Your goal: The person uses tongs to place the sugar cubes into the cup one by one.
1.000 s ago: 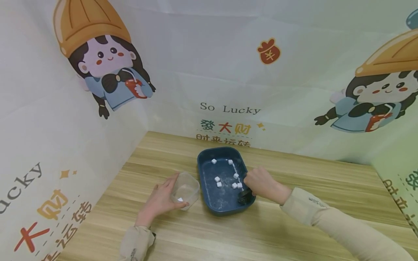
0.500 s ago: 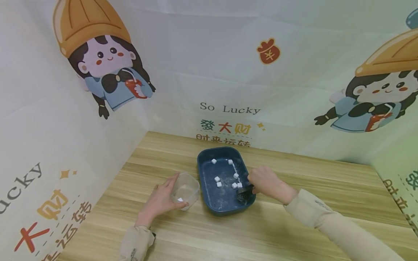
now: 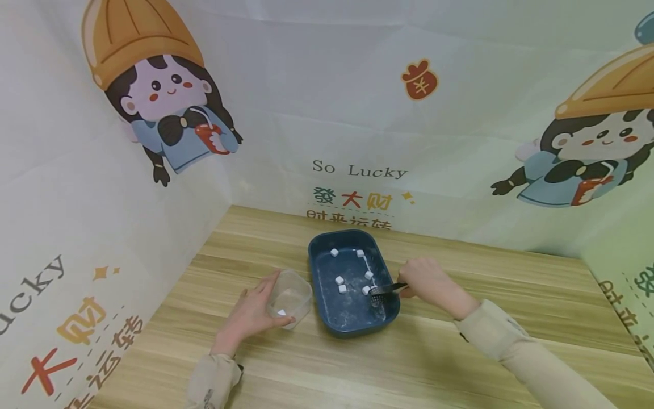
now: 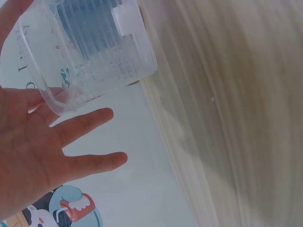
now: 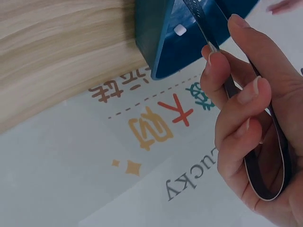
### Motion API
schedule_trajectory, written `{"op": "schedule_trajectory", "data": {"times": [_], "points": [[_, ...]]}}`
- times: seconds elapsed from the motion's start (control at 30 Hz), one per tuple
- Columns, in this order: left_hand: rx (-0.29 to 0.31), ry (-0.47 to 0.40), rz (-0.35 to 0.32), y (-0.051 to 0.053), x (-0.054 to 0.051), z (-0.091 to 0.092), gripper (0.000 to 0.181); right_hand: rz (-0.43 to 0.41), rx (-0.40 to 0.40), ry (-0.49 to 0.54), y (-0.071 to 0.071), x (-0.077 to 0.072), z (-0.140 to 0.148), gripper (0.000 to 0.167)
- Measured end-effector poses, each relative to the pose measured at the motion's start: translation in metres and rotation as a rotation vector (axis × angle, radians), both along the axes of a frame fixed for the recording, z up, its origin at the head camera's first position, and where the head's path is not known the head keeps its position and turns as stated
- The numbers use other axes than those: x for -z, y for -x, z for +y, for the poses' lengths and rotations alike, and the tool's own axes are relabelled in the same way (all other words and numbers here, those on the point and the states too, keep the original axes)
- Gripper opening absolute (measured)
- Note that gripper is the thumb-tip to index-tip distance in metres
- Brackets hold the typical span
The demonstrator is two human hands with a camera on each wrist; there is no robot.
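In the head view my left hand point(image 3: 254, 309) holds a clear plastic container point(image 3: 290, 295) between thumb and fingers; a white piece point(image 3: 281, 312) lies in it. The left wrist view shows the same container point(image 4: 104, 52), with two fingers of the left hand point(image 4: 52, 137) spread free of it. My right hand point(image 3: 434, 284) grips black tongs point(image 3: 392, 288), whose head is inside the blue tray point(image 3: 352, 328) at its right side, beside a white cube point(image 3: 365, 290). The right wrist view has the fingers of the right hand point(image 5: 255, 99) curled round the tongs point(image 5: 259, 182).
Several other white cubes lie in the tray, including one at its back left point(image 3: 334, 253) and a pair near its middle. Whitish residue marks the tray floor. The wooden table point(image 3: 460, 352) ends at a printed cloth backdrop point(image 3: 460, 187) behind and at the left.
My right hand has moved rightward, away from the tray's rim, and the tongs now lie more level over the tray's right edge. The left hand and container have stayed in place.
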State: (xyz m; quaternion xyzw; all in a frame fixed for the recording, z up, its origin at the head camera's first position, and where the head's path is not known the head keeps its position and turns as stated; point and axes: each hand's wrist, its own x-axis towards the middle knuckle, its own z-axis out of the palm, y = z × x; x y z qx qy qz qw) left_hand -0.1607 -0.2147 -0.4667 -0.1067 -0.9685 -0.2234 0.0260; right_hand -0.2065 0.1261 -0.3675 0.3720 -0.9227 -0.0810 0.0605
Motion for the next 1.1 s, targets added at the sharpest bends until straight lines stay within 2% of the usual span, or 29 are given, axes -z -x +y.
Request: {"op": "schedule_trajectory", "data": {"times": [0.13, 0.5, 0.87, 1.1], "points": [[-0.002, 0.004, 0.004, 0.0, 0.001, 0.0, 0.105, 0.011, -0.018, 0.036, 0.0, -0.003, 0.005, 0.022], [-0.002, 0.001, 0.003, 0.001, 0.002, -0.001, 0.105, -0.049, 0.03, 0.183, 0.0, -0.003, 0.018, 0.012], [0.001, 0.006, 0.014, 0.001, 0.002, -0.001, 0.105, -0.067, 0.086, 0.338, -0.005, -0.008, 0.033, 0.027], [0.006, 0.005, 0.026, 0.001, 0.002, -0.001, 0.105, -0.049, 0.128, 0.411, -0.008, -0.006, 0.038, 0.026]]}}
